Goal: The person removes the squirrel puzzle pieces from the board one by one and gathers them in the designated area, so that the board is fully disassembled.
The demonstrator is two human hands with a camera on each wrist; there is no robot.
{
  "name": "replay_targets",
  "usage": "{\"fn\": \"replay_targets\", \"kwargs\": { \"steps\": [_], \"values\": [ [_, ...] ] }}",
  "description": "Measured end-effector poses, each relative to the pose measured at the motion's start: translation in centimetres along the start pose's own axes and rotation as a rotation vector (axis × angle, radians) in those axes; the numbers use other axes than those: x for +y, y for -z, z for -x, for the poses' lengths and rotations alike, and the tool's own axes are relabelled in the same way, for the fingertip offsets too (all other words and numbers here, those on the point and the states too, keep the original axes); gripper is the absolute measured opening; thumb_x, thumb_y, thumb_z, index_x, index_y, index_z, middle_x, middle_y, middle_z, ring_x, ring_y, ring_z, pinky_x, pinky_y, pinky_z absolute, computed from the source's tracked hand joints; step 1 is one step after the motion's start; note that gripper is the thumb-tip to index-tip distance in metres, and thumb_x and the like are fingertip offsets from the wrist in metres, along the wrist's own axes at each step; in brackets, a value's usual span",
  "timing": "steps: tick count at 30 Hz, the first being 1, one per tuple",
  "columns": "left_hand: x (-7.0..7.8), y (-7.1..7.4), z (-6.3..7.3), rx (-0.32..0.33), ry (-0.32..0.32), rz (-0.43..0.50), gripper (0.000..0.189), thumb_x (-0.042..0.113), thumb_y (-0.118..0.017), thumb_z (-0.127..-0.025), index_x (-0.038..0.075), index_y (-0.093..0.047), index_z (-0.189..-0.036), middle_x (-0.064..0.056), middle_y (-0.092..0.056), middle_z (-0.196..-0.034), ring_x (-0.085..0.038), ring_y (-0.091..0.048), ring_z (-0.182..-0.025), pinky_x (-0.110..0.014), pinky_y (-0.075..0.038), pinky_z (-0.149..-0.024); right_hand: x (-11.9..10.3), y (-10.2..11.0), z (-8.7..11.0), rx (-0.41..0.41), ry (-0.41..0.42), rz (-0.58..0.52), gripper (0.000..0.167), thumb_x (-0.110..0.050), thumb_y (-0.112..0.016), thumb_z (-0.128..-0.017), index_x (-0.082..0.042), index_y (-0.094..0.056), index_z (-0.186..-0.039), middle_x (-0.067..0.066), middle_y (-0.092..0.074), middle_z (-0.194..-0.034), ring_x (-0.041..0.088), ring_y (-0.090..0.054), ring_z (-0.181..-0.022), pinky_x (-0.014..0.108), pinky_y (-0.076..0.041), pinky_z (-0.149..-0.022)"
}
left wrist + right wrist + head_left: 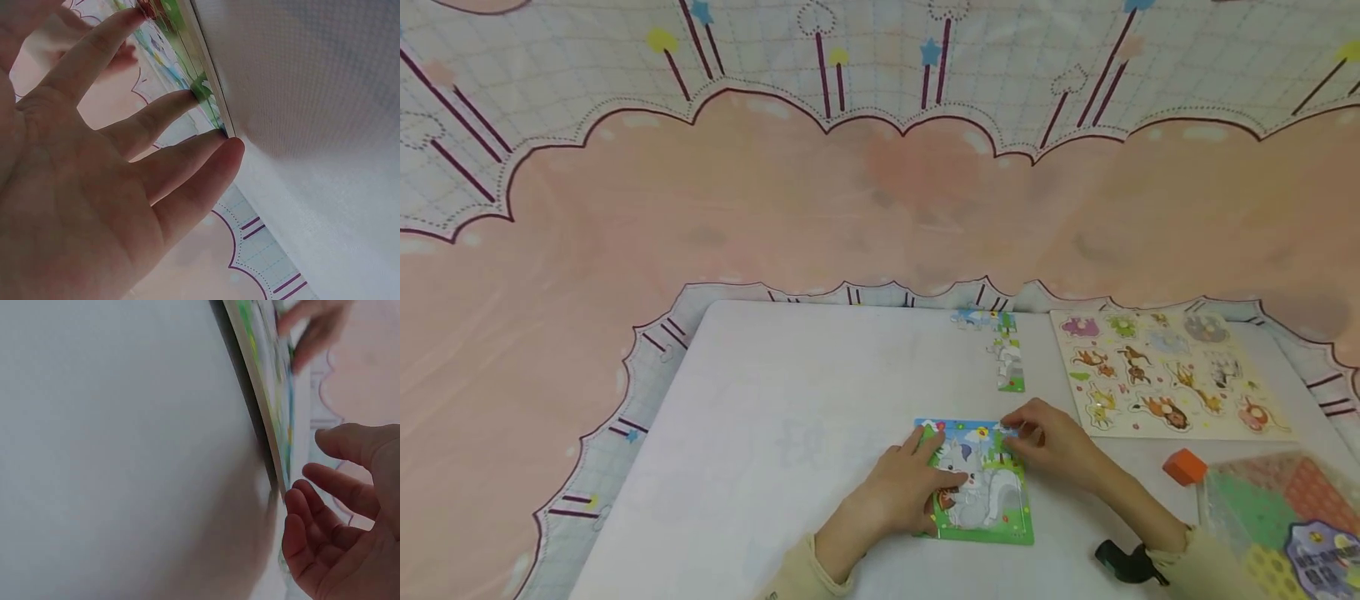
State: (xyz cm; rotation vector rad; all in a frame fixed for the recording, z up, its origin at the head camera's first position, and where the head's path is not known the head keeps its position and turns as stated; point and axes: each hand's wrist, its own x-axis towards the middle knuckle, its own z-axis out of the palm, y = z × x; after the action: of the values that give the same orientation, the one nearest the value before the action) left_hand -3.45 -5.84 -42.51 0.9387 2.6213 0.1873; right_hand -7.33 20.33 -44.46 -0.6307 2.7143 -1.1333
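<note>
A square jigsaw puzzle [979, 492] with a grey-white squirrel picture and a green border lies on the white table. My left hand [904, 483] rests on its left side with fingers spread. In the left wrist view, several left fingertips [199, 95] touch the puzzle's edge. At the upper right corner is my right hand [1051, 440], its fingertips right at the border. In the right wrist view, the right thumb [342, 440] stands apart from the bent fingers, with nothing showing between them.
Joined jigsaw pieces [1009, 354] lie behind the puzzle. A board with animal pictures [1108, 379] is at the back right. An orange block [1184, 467] and a colourful plastic-wrapped package [1243, 508] are at right. A black device [1123, 562] is by the right sleeve.
</note>
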Motion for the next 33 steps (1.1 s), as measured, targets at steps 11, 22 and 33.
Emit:
{"fn": "replay_targets", "kwargs": {
  "steps": [11,22,33],
  "values": [
    [-0.2,-0.1,0.1,0.022,-0.018,0.007,0.073,0.043,-0.089,-0.067,0.042,-0.060,-0.134,-0.009,-0.037,-0.155,-0.039,-0.034,-0.141,-0.047,-0.048,-0.094,-2.6,-3.7,2.8,-0.028,0.011,0.100,0.036,-0.030,-0.082,-0.080,-0.010,-0.073,-0.108,-0.008,-0.051,-0.093,0.002,-0.042,-0.073,0.020,-0.039,-0.060],
    [-0.2,-0.2,0.2,0.043,-0.032,-0.012,0.072,0.043,-0.089,-0.067,0.035,-0.062,-0.133,-0.010,-0.040,-0.154,-0.040,-0.036,-0.140,-0.045,-0.047,-0.097,-3.6,-5.0,2.4,0.029,-0.091,0.142,0.036,-0.029,-0.086,-0.075,-0.015,-0.074,-0.106,-0.010,-0.049,-0.089,0.000,-0.038,-0.066,0.021,-0.036,-0.055],
    [-0.3,-0.1,0.3,0.070,-0.039,-0.049,0.079,0.049,-0.089,-0.065,0.019,-0.059,-0.132,-0.009,-0.043,-0.151,-0.037,-0.039,-0.138,-0.043,-0.045,-0.100,-3.6,-5.1,2.2,0.040,-0.133,0.121,0.032,-0.024,-0.088,-0.072,-0.017,-0.072,-0.098,-0.011,-0.049,-0.084,0.001,-0.043,-0.067,0.022,-0.038,-0.057]
  ]
}}
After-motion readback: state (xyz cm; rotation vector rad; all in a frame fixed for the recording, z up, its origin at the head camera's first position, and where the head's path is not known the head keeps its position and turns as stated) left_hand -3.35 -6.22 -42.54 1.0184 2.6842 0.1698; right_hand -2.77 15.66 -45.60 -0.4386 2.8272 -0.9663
